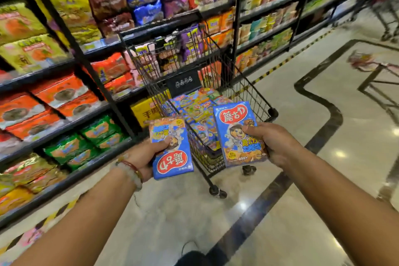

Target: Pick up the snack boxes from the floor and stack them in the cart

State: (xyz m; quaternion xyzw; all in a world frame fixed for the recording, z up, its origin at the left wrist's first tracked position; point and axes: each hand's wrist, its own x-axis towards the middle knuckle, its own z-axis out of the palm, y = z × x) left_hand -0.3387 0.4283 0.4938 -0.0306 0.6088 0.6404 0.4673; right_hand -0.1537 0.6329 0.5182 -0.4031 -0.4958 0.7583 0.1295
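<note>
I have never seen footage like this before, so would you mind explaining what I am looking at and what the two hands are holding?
There is no machine here: a person wears a camera on the head, looking forward and down at their own arms. The left hand grips a blue snack box turned upside down; the right hand grips another blue snack box the right way up. Ahead stands a black wire cart with more boxes inside. Store shelves of packets line the left side.
</note>
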